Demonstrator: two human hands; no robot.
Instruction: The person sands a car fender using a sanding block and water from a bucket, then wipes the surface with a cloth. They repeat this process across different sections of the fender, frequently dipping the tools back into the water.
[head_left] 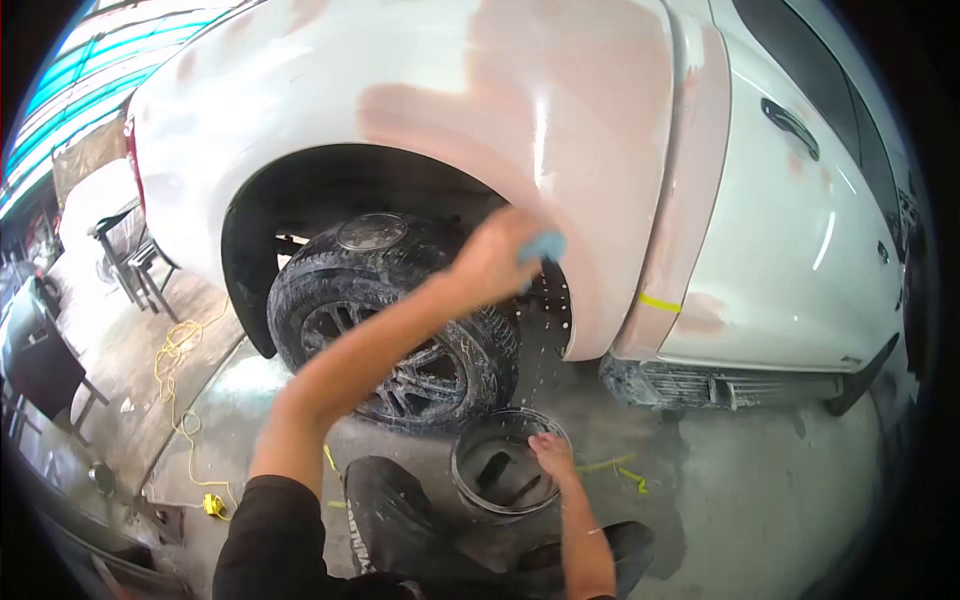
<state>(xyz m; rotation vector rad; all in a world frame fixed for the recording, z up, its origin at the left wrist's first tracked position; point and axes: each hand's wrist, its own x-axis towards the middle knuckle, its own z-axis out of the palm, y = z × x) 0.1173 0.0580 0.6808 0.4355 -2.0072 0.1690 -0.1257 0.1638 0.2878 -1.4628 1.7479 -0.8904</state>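
My left hand (500, 252), blurred by motion, is closed on a wet light-blue sponge (545, 247). It is in front of the rear edge of the wheel arch, over the white and pinkish body panel (600, 200). Drops of water fall below it. Over the round bucket (457, 470), my right hand (550, 456) has its fingers curled near the right inside rim; what they hold, if anything, cannot be made out. Dark pieces (493, 470) show in the bucket. Beside it stands the wet, grey-smeared wheel (400, 330).
A side step (730, 388) runs under the white door (790, 240), and yellow tape (660, 303) crosses the panel gap. At left, a yellow cord (170, 370) lies on the concrete near a dark chair (45, 345). My knees flank the bucket on the wet floor (760, 480).
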